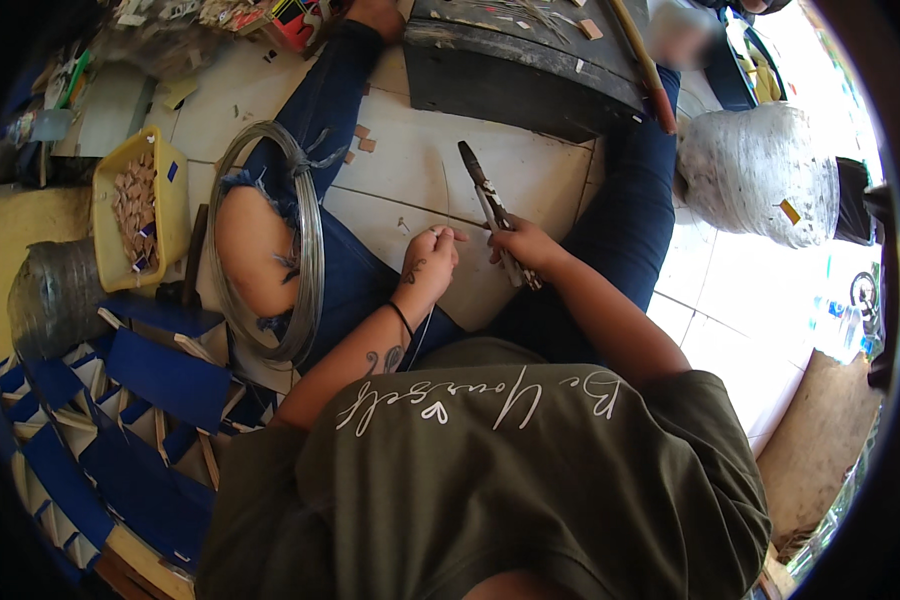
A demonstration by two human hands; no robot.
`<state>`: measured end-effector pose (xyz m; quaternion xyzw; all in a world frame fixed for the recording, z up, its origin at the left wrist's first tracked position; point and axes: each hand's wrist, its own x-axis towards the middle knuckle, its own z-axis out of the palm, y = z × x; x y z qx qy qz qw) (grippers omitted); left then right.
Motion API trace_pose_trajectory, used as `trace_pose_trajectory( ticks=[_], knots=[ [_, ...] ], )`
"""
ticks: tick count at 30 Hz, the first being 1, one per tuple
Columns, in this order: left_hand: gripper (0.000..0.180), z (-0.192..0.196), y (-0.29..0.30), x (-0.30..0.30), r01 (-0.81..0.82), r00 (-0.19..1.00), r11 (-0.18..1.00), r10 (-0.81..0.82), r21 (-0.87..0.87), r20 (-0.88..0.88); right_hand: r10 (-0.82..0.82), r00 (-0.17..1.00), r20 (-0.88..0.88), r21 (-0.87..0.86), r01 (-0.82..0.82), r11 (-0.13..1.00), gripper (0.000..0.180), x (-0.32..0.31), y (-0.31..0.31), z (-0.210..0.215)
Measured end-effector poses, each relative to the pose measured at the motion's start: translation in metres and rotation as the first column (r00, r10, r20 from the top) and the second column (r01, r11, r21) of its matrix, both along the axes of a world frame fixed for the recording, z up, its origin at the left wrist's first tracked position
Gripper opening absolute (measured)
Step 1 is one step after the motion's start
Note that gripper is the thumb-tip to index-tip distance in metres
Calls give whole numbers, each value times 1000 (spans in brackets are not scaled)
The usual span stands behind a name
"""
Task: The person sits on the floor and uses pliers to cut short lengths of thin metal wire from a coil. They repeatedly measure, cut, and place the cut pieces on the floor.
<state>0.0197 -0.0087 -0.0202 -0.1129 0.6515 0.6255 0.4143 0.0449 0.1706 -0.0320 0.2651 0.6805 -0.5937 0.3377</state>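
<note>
Grey wire coil (314, 240) separates basin (176, 215) from pliers (485, 193).

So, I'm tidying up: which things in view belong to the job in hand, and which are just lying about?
Seemingly in use:
pliers, in the right hand
thin wire, in the left hand
wire coil

Probably just lying about:
yellow basin of tan pieces
blue panels
plastic-wrapped bundle

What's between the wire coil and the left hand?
In the head view, a jeans leg and floor tile separate the coil from the left hand.
</note>
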Motion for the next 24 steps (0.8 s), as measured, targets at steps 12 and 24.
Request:
trace_pose_trajectory(
  ticks=[12, 24],
  knots=[
    [27, 19, -5, -16, -25, 999, 980, 16, 198, 48, -24, 999, 41, -529, 42, 848, 59, 19, 10, 32],
    [26, 9, -5, -16, 122, 989, 989, -114, 85, -92, 95, 995, 24, -426, -76, 902, 43, 11, 17, 35]
  ],
)
